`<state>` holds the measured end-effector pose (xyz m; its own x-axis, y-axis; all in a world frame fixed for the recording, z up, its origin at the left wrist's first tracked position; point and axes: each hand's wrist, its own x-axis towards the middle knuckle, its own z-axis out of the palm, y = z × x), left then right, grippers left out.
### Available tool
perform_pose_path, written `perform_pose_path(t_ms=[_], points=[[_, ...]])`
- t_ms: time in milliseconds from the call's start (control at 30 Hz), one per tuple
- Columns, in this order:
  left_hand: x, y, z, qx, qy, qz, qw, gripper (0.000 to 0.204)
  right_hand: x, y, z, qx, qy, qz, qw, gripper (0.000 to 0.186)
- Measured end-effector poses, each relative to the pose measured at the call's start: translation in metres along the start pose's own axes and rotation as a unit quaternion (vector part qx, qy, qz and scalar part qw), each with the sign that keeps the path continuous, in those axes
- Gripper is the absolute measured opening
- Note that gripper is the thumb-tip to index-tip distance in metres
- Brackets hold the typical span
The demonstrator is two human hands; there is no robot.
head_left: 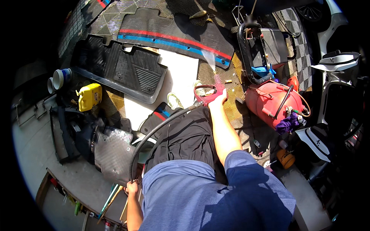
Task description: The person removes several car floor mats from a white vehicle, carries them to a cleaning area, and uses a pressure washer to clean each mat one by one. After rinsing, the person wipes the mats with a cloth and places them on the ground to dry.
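Note:
My right hand (pixel 217 99) is closed on a red spray gun (pixel 208 92). A white spray fans from its nozzle over the striped red-and-blue end of a long dark car mat (pixel 158 27). A black hose (pixel 156 127) runs from the gun down to my left hand (pixel 132 186), which grips it beside a patterned grey mat (pixel 113 154). A black ridged tray mat (pixel 111 67) lies left of the long mat, partly over a white board (pixel 177 69). A smaller striped mat (pixel 152 119) is near my feet.
A yellow jug (pixel 88 98) and white buckets (pixel 59 79) stand left. At right are a red tank (pixel 273 104), a black-framed machine (pixel 271 46), an orange container (pixel 286 158) and white vehicle panels (pixel 331 61). A low grey ledge (pixel 58 181) with long-handled tools runs lower left.

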<state>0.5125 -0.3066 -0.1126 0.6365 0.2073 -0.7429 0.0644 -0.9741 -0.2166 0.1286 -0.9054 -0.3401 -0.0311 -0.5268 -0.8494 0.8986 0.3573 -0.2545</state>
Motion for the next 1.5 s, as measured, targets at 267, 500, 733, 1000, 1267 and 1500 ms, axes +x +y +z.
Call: perform_pose_path(t_ms=[267, 500, 733, 1000, 1267, 1500], points=[[-0.065, 0.032, -0.017, 0.003, -0.052, 0.007, 0.999, 0.018, 0.029, 0.052, 0.0, -0.033, -0.079, 0.018, 0.996, 0.068], [-0.091, 0.117, -0.028, 0.026, -0.048, 0.045, 0.997, 0.019, 0.066, 0.04, 0.068, -0.047, 0.014, 0.021, 0.999, 0.058], [-0.041, 0.077, -0.026, -0.034, -0.041, 0.039, 0.998, 0.019, 0.006, 0.031, 0.092, -0.019, 0.038, 0.045, 0.998, 0.064], [-0.051, 0.051, -0.062, -0.023, -0.017, -0.015, 0.999, 0.016, -0.004, 0.094, 0.034, -0.088, -0.099, 0.016, 0.991, 0.071], [-0.02, 0.036, -0.038, -0.087, -0.072, -0.022, 0.993, 0.014, 0.071, 0.122, 0.1, -0.118, -0.02, 0.057, 0.991, 0.059], [-0.072, 0.138, -0.038, -0.032, -0.088, -0.018, 0.995, 0.02, 0.101, 0.095, 0.214, -0.139, 0.01, -0.065, 0.988, 0.056]])
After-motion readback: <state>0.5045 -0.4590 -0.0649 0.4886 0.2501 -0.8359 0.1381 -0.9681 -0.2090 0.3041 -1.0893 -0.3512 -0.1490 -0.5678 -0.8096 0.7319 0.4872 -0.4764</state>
